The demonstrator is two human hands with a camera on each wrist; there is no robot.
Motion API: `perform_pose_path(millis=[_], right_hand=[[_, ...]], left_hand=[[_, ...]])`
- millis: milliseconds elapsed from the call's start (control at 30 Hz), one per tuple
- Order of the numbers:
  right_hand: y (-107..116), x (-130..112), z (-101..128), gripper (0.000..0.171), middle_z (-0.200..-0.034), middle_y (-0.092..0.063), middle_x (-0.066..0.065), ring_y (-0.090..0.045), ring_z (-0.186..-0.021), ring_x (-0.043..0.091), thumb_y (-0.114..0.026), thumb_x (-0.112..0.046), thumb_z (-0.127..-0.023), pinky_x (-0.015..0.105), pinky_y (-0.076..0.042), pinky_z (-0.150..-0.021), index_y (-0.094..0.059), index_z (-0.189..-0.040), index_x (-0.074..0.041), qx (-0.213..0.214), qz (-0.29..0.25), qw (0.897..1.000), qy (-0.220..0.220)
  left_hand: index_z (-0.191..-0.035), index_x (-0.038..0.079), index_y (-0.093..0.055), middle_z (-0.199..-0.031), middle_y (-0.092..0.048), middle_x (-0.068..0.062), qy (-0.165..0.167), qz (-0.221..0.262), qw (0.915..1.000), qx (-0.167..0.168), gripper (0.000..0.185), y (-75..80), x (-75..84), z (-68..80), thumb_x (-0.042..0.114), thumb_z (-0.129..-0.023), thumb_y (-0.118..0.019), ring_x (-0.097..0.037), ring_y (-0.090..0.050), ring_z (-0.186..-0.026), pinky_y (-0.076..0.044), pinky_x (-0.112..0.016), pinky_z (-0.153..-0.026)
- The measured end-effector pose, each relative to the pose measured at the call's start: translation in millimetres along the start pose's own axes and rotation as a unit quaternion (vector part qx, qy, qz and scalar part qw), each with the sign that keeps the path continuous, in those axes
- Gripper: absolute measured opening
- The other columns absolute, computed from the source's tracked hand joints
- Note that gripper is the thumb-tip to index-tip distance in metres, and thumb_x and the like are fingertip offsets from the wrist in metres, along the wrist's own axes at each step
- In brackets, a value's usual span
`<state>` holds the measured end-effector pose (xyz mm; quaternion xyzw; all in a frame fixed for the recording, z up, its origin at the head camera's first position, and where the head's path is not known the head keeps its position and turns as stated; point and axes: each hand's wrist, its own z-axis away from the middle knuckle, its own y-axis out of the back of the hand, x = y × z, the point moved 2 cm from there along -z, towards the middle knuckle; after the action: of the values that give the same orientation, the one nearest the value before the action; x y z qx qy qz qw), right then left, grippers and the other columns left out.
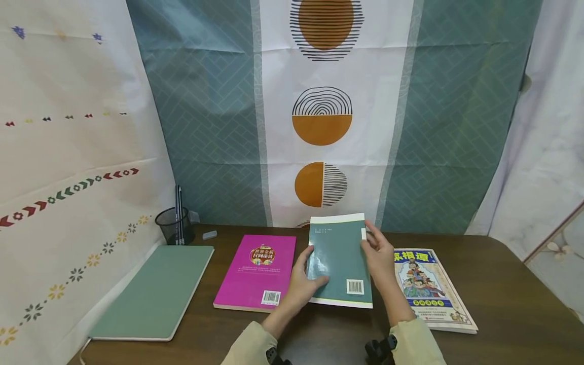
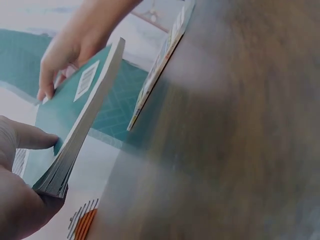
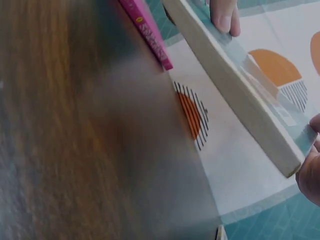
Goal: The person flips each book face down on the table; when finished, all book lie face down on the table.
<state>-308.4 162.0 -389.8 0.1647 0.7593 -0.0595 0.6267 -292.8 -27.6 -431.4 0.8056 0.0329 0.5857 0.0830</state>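
Note:
Both hands hold a teal-green paperback book (image 1: 339, 258) above the table, its barcode side up and tilted toward the head camera. My left hand (image 1: 302, 285) grips its left edge, thumb on the cover and fingers partly hidden behind. At the upper right edge, my right hand (image 1: 379, 253) pinches the book. In the left wrist view the page edges of the book (image 2: 95, 110) fan slightly near the left hand (image 2: 20, 185). The right wrist view shows the book (image 3: 235, 90) raised clear of the tabletop, with part of the right hand (image 3: 311, 170) at its edge.
A magenta book (image 1: 255, 274) lies left of the hands, a colourful illustrated book (image 1: 433, 289) to the right. Farther left are a large green notebook (image 1: 152, 294), a black mesh pen cup (image 1: 170, 228) with pens and a small grey eraser-like block (image 1: 209, 234). A patterned curtain (image 1: 205, 126) hangs behind.

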Motion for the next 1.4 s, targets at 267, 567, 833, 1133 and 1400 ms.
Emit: perform_pose_path(millis=[267,567,833,1133,1400], right_hand=[[9.7,10.7,-8.9,0.057,-0.143,-0.054,0.013,-0.053,-0.129,0.03,-0.05,-0.01,-0.098,0.021,-0.049,-0.085,-0.035,-0.152,-0.021,-0.043,0.031,0.999,-0.01],[14.9,32.0,-7.1,0.061,-0.155,-0.036,0.014,-0.039,-0.14,0.038,-0.052,-0.007,-0.099,0.043,-0.047,-0.103,-0.029,-0.154,-0.02,-0.12,0.047,0.991,-0.037],[10.4,46.6,-11.1,0.07,-0.16,-0.026,0.018,-0.028,-0.145,0.04,-0.054,-0.003,-0.095,0.056,-0.036,-0.11,-0.023,-0.156,-0.018,-0.16,0.054,0.984,-0.059],[7.4,60.2,-14.8,0.071,-0.161,-0.021,0.021,-0.015,-0.149,0.041,-0.055,-0.003,-0.094,0.062,-0.018,-0.118,-0.022,-0.156,-0.017,-0.175,0.045,0.98,-0.085],[4.1,66.4,-15.6,0.073,-0.159,-0.024,0.023,-0.017,-0.149,0.041,-0.059,-0.006,-0.092,0.061,-0.018,-0.118,-0.023,-0.156,-0.013,-0.183,0.06,0.978,-0.083]], left_hand=[[-0.144,-0.004,-0.039,-0.151,-0.037,-0.025,-0.014,0.033,0.9993,-0.01,0.075,-3.5,-5.1,-2.3,-0.006,-0.074,-0.069,-0.043,-0.031,-0.143,-0.033,-0.055,-0.114],[-0.143,-0.006,-0.04,-0.147,-0.04,-0.03,-0.003,0.039,0.9986,-0.037,0.068,-0.4,-12.0,3.6,-0.011,-0.078,-0.059,-0.044,-0.054,-0.123,-0.056,-0.043,-0.088],[-0.143,-0.001,-0.044,-0.135,-0.045,-0.028,0.042,0.059,0.9967,-0.036,0.069,1.5,-19.3,5.7,-0.013,-0.077,-0.061,-0.015,-0.055,-0.073,-0.048,-0.02,-0.066],[-0.138,-0.003,-0.049,-0.125,-0.056,-0.026,0.047,0.03,0.9982,-0.023,0.066,3.0,-25.7,6.6,-0.012,-0.075,-0.065,-0.026,-0.057,-0.099,-0.051,-0.026,-0.074],[-0.133,-0.006,-0.054,-0.126,-0.059,-0.028,0.053,-0.029,0.9981,0.0,0.06,4.3,-32.9,4.8,-0.012,-0.074,-0.066,-0.027,-0.059,-0.096,-0.053,-0.033,-0.078]])
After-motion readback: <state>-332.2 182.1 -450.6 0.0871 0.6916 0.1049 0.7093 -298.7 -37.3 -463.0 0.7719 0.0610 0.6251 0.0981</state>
